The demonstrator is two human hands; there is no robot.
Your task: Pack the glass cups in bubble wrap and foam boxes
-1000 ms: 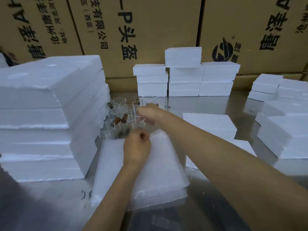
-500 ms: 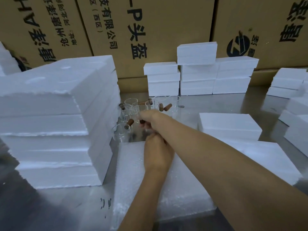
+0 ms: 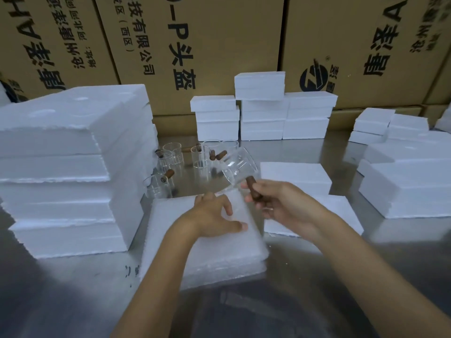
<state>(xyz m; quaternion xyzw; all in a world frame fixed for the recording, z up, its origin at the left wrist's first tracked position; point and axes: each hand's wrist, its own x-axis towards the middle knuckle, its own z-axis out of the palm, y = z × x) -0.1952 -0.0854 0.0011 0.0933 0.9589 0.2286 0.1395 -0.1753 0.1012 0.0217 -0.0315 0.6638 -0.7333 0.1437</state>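
Right hand (image 3: 275, 203) grips a tilted glass cup (image 3: 238, 168) by its wooden handle above the bubble wrap (image 3: 207, 254); left hand (image 3: 214, 215) lies spread, fingers straight, on the wrap. Wrapping not begun; several cups (image 3: 185, 164) wait on the worktop (image 3: 73, 289). Contents of the closed foam boxes (image 3: 263, 113) are hidden.

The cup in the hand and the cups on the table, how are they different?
The held cup is off the table and tilted, gripped by its brown handle in the right hand. The other cups stand upright on the metal table, and no hand touches them. The held cup is above the bubble wrap; the others stand behind it. All are clear glass with brown handles.
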